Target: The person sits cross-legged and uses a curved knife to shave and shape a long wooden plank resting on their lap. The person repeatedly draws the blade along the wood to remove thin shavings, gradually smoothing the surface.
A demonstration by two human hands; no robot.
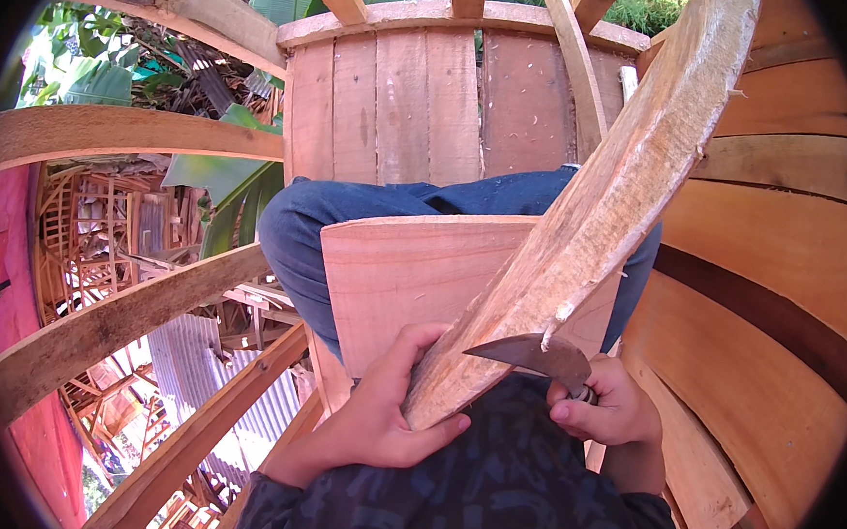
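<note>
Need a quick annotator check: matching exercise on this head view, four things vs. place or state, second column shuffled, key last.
1. left hand
2. right hand
3. wide board
4. corrugated sheets

A. beyond the slats on the picture's left
B. holding the near end of the long wooden piece
C. over the blue trouser legs
D. gripping the curved knife

Pairs: 1-B, 2-D, 3-C, 4-A

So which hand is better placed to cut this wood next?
Probably your right hand: it holds the curved knife at the wood, while your left hand grips its near end.
</note>
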